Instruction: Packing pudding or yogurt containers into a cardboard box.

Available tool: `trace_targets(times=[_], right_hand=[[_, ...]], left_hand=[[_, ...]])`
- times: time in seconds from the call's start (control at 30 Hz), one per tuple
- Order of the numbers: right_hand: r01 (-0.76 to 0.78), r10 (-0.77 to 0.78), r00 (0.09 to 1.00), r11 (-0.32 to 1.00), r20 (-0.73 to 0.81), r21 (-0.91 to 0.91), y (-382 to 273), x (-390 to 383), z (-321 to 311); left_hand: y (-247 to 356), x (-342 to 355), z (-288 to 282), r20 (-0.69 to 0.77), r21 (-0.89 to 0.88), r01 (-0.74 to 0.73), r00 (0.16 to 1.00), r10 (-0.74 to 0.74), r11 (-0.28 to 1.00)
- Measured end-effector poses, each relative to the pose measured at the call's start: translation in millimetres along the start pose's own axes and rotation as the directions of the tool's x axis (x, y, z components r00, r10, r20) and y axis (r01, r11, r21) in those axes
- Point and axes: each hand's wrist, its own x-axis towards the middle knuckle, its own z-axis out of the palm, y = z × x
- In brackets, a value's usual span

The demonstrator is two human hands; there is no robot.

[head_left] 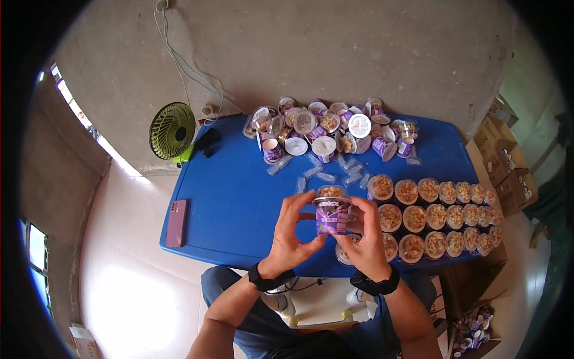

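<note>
Cup (pixel 333 218), purple, over table (pixel 230 197) at 6 o'clock side; left hand (pixel 293 238) and right hand (pixel 367 242) half-curled around it. Uneven squeeze could pop dome lid (pixel 332 191); drift toward 3 o'clock could topple filled cups (pixel 414 219).

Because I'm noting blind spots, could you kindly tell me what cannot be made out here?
All in the head view:
Held cup: its far side, turned away from the camera.
Nearest row's leftmost cup: partly covered by the right hand.
Heaped cups: the lower ones, buried under others.
Carton at lower left: cut off by the bottom edge.
</note>
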Motion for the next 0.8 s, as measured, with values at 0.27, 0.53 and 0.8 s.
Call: trace_targets(times=[0.27,0.53,0.8], right_hand=[[0.091,-0.089,0.996,0.993,0.024,-0.082,-12,7,-9],[0.026,-0.025,0.999,1.0,0.023,-0.008,-3,3,-5],[0.072,-0.067,0.996,0.991,-0.054,0.111,-14,7,-6]], left_hand=[[-2,-1,-1,-0.037,-0.106,-0.002,0.999,-0.002,0.994],[4,-1,-4,-0.007,0.089,0.006,1.0,-0.006,0.996],[-2,-5,6,-0.062,-0.21,0.04,0.997,-0.055,0.977]])
